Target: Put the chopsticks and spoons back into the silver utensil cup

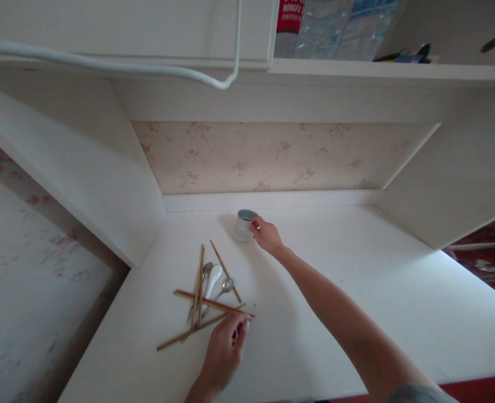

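At the back of the white tabletop stands a grey utensil holder [243,228] with small holes in its side. My right hand [266,235] pinches its rim from the right. Closer to me, my left hand [226,342] has its fingers closed at the right-hand ends of the chopsticks [217,304]; exactly how many they grip is hidden. Brown wooden chopsticks lie crossed in a loose pile. Among them are a white soup spoon [213,280] and metal spoons [227,285], their handles partly covered by the chopsticks.
The white tabletop [335,240] runs between side panels, with a low ledge [272,200] along the back. Overhead, a white cable [180,73] hangs in front of a cabinet, and a shelf holds plastic bottles [323,28]. Flowered wallpaper [268,157] covers the back wall.
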Motion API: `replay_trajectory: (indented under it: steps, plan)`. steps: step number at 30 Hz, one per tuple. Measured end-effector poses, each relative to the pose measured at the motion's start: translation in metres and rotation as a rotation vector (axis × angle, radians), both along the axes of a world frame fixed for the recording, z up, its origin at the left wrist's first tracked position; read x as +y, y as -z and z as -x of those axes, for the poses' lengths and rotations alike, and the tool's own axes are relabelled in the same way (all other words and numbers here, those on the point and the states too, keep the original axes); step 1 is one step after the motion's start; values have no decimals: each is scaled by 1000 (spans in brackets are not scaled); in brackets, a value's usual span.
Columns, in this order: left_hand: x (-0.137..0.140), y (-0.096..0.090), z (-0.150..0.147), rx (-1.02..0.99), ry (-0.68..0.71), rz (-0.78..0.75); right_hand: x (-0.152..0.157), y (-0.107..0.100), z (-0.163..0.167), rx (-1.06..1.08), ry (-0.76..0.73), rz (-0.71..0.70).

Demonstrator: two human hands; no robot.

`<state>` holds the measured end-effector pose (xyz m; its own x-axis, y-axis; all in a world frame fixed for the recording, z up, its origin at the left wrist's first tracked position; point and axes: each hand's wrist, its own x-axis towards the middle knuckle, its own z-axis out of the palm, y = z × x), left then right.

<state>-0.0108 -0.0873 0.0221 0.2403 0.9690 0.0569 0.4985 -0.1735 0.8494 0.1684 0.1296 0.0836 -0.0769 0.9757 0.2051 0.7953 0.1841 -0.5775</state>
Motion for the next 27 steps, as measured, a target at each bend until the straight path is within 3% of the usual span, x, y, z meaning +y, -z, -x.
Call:
replay_trajectory:
  steps: [7, 13, 21, 27]
  plan:
    - [0, 2, -4, 49, 44, -14, -88, -3, -41, 200, 16, -22]
    - [1, 2, -6, 81, 47, -37, -145, 10, -59, 295, 87, -34]
    - [-1, 2, -11, 72, 3, -24, -171, 38, -58, 258, 129, 6]
    - [16, -9, 6, 90, -115, -4, -174, 39, -57, 299, 92, 29]
